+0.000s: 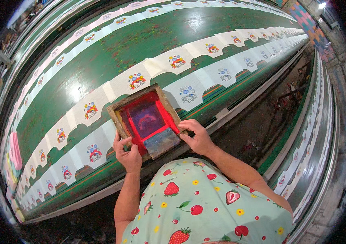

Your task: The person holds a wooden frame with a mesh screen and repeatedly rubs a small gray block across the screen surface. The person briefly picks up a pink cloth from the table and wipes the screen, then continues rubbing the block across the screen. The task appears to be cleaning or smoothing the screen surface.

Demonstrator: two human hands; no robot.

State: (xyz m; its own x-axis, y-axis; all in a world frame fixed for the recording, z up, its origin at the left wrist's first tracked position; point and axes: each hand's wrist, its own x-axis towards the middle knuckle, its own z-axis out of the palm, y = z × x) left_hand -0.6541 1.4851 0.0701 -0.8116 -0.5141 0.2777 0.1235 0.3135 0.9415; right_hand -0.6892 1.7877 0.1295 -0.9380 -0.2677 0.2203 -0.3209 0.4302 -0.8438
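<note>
- Long green table [112, 57] runs beyond the wooden frame [134, 96], glossy, speckled red; its ends bend off into the dark picture rim.
- Wooden frame: directly in front of me, tilted, over the table's near edge. Whether it touches the table, I cannot tell.
- Left hand [128, 157]: grasping the frame's lower left side, thumb showing on top. Fingers partly hidden beneath.
- Right hand [197, 138]: grasping the frame's right corner between thumb and fingers; undersides out of sight.
- Within the frame: red ink [161, 109] around a dark purple mesh [146, 120]; faint reddish shape in the mesh, hard to make out. Grey-blue panel [163, 142] at the near end.
- Beyond the frame: row of pale cloth pieces [120, 86] with multicoloured cartoon prints.
- Nearer row [202, 84]: partly covered by the frame. Prints right of it look blue and grey; those left of it also carry red.
- Far left of the frame: pink pile [15, 150], contents indistinct.
- Writing: small lettering-like marks on my fruit-patterned apron [205, 199], right below the frame, too small to read.
</note>
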